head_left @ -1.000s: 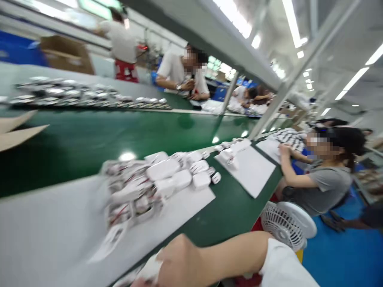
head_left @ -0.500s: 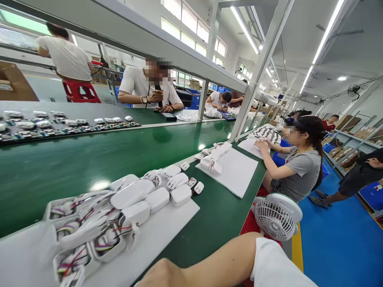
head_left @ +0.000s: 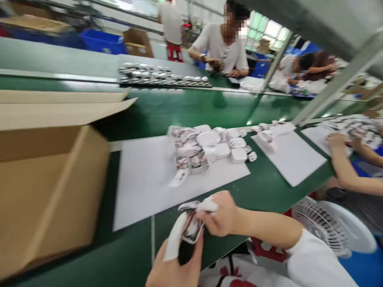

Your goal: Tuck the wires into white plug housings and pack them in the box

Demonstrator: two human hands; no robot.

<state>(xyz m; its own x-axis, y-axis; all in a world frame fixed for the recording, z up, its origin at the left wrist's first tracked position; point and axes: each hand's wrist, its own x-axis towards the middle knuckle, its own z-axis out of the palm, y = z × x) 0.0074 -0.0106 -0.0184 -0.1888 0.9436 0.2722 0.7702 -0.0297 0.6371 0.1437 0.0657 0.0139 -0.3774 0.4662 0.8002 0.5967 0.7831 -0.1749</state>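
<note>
Low in the view, my left hand (head_left: 178,271) is closed around an open white plastic case (head_left: 193,230) with wires inside, plus a curved white shell (head_left: 174,238) at its side. Across from it, my right hand (head_left: 223,215) pinches a small white plastic part (head_left: 208,205) at the case's upper end. Motion blur hides how these pieces join. Beyond my hands, several similar white cases (head_left: 208,138) are heaped on a white sheet (head_left: 140,175), some open with wires showing.
An open cardboard box (head_left: 72,199) stands at left. A second white sheet (head_left: 291,161) bears more white parts. The fan (head_left: 323,227) is at lower right, near a co-worker's arm (head_left: 344,167). A slanted metal post (head_left: 326,87) rises at right. Another person (head_left: 226,48) works across the green bench.
The view has swung left and down, bringing the cardboard box into sight. My left hand now shows, holding the case, and my right hand has come to it, pinching a small white part.
</note>
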